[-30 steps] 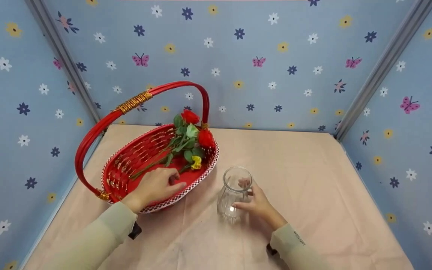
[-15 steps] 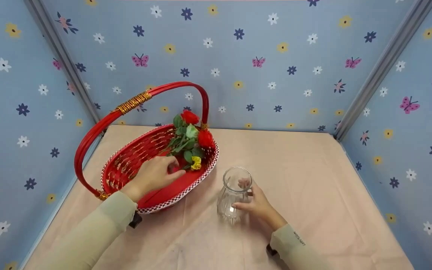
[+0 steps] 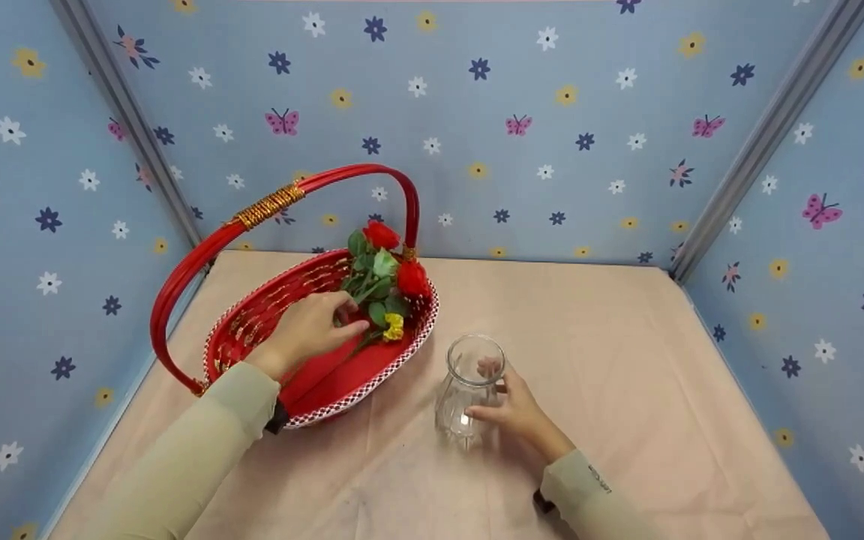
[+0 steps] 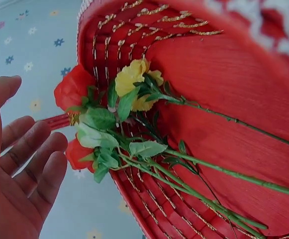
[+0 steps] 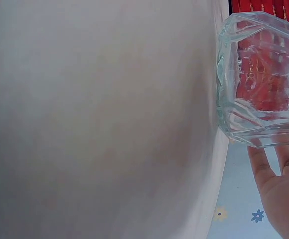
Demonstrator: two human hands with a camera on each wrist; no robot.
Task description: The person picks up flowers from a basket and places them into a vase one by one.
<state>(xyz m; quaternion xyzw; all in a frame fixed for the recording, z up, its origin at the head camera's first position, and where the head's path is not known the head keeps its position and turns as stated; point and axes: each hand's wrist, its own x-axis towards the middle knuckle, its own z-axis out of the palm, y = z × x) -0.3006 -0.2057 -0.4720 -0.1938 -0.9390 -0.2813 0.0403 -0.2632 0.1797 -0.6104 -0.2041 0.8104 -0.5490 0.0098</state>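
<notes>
A red woven basket point(image 3: 394, 367) with a tall arched handle stands at the left. Inside, toward its far right end, lie two red roses point(image 3: 412, 278), a pale green-white flower point(image 3: 385, 264) and a yellow flower point(image 4: 132, 82), their green stems running across the basket. Over the basket is my left hand point(image 3: 310, 330), fingers loosely bent and nothing between them. In the left wrist view its fingers sit just short of the blooms. My right hand point(image 3: 520, 412) grips a clear glass vase point(image 3: 456, 401) standing upright on the table, thumb in front and fingers behind the glass.
A pale pink cloth point(image 3: 589, 337) covers the table. Blue flower-patterned panels point(image 3: 477, 112) rise at the back and both sides, joined by grey corner posts point(image 3: 762, 142). The basket handle point(image 3: 271, 204) arches above and behind my left hand.
My left hand has moved forward over the basket, nearer the flower leaves. The right hand and the vase have stayed where they were.
</notes>
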